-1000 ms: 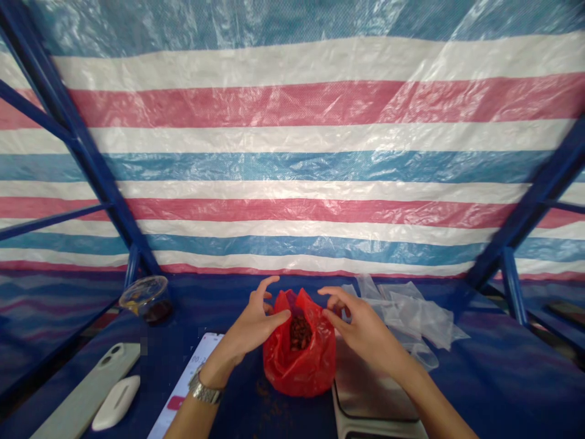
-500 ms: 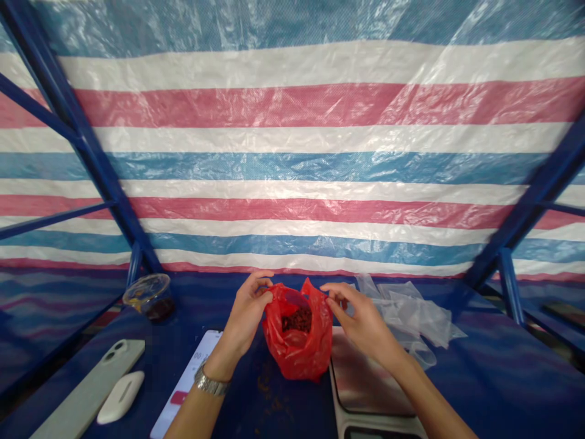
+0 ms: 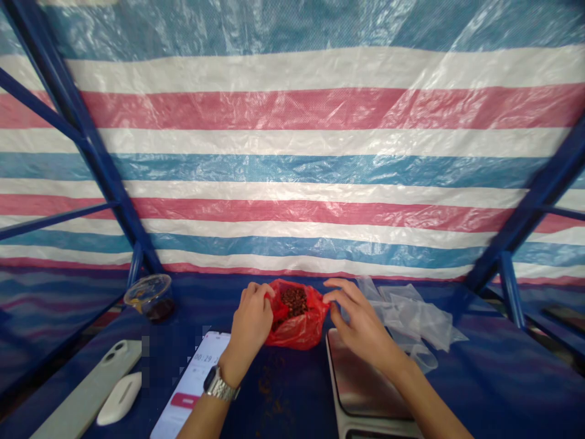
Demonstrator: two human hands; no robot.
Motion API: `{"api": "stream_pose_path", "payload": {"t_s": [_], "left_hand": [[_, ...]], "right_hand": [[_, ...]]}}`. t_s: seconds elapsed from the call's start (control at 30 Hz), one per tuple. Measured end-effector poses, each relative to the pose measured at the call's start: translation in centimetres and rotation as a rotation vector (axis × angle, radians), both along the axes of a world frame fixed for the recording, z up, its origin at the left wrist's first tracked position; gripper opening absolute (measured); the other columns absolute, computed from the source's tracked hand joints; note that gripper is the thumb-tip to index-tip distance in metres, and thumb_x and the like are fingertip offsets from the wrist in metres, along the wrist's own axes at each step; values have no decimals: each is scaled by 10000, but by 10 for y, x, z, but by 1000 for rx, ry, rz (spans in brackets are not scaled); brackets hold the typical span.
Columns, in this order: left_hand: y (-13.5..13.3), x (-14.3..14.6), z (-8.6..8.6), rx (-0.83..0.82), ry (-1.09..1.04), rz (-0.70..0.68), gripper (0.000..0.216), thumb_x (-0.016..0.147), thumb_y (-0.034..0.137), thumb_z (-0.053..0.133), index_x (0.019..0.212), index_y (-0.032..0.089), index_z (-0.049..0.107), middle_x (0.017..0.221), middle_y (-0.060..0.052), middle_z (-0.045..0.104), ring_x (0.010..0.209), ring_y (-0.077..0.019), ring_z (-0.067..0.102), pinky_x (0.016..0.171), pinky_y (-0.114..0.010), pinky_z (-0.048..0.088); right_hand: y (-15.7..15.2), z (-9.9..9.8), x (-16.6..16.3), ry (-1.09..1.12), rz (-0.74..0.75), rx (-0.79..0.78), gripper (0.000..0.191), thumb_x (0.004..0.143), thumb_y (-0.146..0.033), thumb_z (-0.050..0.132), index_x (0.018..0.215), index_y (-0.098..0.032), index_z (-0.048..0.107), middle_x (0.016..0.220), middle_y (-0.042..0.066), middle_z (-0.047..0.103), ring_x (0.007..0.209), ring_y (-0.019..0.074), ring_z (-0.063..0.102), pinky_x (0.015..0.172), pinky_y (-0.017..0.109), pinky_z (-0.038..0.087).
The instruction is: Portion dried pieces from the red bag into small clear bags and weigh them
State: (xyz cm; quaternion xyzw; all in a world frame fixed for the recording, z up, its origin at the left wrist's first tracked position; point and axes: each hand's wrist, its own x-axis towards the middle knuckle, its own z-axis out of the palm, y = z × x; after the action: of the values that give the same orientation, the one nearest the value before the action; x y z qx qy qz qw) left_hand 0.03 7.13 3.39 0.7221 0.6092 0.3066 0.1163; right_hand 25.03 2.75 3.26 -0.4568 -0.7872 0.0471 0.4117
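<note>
A red plastic bag (image 3: 299, 326) holding small dark reddish-brown pieces (image 3: 294, 299) sits on the blue table, its mouth pulled wide. My left hand (image 3: 251, 323) grips the bag's left rim with curled fingers; a metal watch is on that wrist. My right hand (image 3: 356, 320) pinches the bag's right rim between thumb and fingers. The bag lies low and flattened between both hands.
A steel-topped kitchen scale (image 3: 365, 384) lies right of the bag. Clear plastic bags (image 3: 411, 314) are heaped behind it. A phone with a lit screen (image 3: 192, 384), a second phone face down (image 3: 91, 390), a white oval object (image 3: 119, 397) and a lidded clear cup (image 3: 150, 297) lie at left. Blue frame bars flank the table.
Both hands closed on the bag's rim and drew it outward and down. The bag moved away from me and flattened, and its contents show more.
</note>
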Motion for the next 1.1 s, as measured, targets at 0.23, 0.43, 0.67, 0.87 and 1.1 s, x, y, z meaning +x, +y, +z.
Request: {"api": "stream_pose_path", "payload": {"t_s": [0.23, 0.43, 0.67, 0.87, 1.1], "left_hand": [[0, -4, -12, -162, 145, 13, 334, 997, 303, 508, 1305, 176, 501, 1180, -147, 695, 1102, -293, 682, 832, -353, 503], [12, -7, -13, 65, -97, -75, 309, 1013, 199, 310, 940, 203, 611, 956, -102, 698, 946, -243, 679, 895, -372, 494], [16, -3, -4, 179, -489, -18, 249, 982, 235, 355, 998, 210, 602, 923, -56, 707, 868, -219, 682, 840, -351, 514], [15, -4, -4, 211, -581, -8, 259, 965, 199, 359, 1003, 213, 615, 964, -54, 721, 912, -210, 691, 852, -338, 524], [10, -3, 0, 224, -413, -46, 316, 913, 132, 376, 1052, 211, 648, 1062, -70, 724, 1019, -225, 685, 982, -394, 519]], "right_hand": [[-9, 6, -12, 130, 3, -266, 122, 1018, -342, 526, 985, -238, 579, 1048, 53, 688, 981, 226, 651, 891, 358, 517], [7, -3, -6, 576, 58, -253, 250, 1009, -412, 551, 833, -240, 511, 777, -13, 611, 725, 162, 585, 684, 262, 479], [2, 5, -3, 628, 145, -150, 129, 971, -244, 567, 863, -241, 498, 892, -2, 602, 836, 159, 572, 770, 260, 468], [-2, 4, -5, 442, 178, -214, 214, 855, -88, 536, 1000, -244, 552, 914, -11, 603, 837, 160, 574, 773, 269, 453], [-7, 11, -4, 289, 162, -137, 272, 844, -32, 511, 982, -238, 624, 950, 8, 655, 891, 174, 619, 810, 283, 456]]}}
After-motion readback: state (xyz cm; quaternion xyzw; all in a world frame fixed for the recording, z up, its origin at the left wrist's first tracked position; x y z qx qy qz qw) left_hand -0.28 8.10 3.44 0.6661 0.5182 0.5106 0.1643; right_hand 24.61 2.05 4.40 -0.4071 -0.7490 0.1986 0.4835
